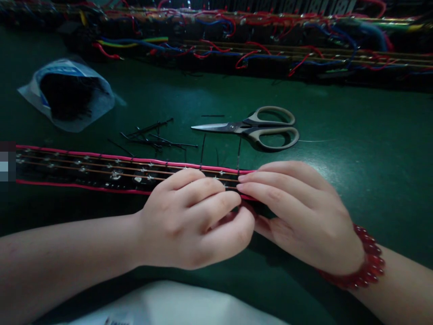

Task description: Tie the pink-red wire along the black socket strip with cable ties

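Note:
A long black strip [67, 173] with copper-coloured wires and shiny solder joints runs across the table, edged by red wires [101, 156]. Over its right part, my left hand [194, 221] is closed, fingers curled and thumb and forefinger pinched near the lower edge; what they pinch is hidden. Beside it, my right hand [301, 210] grips the strip, fingertips on the upper side and thumb below. A thin black cable tie [239, 153] stands up from the strip at the right fingertips. Another tie [203, 151] sticks up farther left.
Scissors [241, 127] lie partly spread behind the hands, handles to the right. Loose black cable ties [158, 139] are scattered to their left. A clear plastic bag [77, 125] full of black ties sits farther left. Wired strips [264, 56] with red and blue leads line the back.

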Available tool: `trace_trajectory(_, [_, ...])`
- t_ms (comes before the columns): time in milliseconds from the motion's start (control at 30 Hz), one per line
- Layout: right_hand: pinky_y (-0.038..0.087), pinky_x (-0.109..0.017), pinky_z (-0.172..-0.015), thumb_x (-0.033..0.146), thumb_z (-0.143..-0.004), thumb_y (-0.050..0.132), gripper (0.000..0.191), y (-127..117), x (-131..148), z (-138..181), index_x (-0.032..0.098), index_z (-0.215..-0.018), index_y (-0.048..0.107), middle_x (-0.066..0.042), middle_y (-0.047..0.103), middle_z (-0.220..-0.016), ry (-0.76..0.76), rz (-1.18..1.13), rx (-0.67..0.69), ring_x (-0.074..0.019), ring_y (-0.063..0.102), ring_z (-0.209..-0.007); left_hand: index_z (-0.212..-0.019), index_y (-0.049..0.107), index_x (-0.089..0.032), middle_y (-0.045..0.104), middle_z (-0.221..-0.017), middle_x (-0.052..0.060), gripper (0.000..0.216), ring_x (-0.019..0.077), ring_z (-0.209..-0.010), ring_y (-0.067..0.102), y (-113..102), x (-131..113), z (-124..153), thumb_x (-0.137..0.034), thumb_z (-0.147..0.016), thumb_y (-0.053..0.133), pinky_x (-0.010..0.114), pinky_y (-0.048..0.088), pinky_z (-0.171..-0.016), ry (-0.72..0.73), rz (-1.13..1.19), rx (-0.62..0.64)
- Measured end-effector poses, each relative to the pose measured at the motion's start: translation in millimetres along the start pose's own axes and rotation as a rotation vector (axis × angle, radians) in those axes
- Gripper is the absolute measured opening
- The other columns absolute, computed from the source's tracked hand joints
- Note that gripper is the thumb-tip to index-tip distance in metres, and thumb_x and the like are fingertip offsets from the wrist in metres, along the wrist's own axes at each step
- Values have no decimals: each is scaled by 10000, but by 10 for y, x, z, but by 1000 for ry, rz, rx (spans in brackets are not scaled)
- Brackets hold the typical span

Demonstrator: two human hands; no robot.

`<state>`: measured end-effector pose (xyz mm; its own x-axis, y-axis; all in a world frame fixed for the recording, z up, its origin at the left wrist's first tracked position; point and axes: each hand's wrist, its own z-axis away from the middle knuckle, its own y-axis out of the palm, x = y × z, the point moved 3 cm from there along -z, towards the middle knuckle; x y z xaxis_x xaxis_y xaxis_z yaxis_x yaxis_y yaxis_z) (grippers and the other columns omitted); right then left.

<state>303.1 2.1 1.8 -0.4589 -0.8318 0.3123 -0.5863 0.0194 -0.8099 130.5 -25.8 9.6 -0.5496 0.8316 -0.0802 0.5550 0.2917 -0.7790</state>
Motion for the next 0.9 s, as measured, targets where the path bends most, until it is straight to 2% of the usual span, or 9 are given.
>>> trace_trajectory(533, [567,-411,-759,168,-851,688,114,8,-5,10,178,-953,638,-73,764,-993,-2,22,-3,-243,684,-912,-944,715,-129,758,-906,39,153,163,-816,686,-40,-20,16,-133,-912,565,325,539,-696,76,33,0])
trace_trajectory(900, [546,-407,-760,161,-839,694,122,4,-13,-6,207,-929,624,-49,772,-974,1,49,-12,-231,694,-879,-960,723,-136,756,-938,44,161,154,-825,680,-73,-49,19,-149,-916,569,315,550,-684,105,41,20])
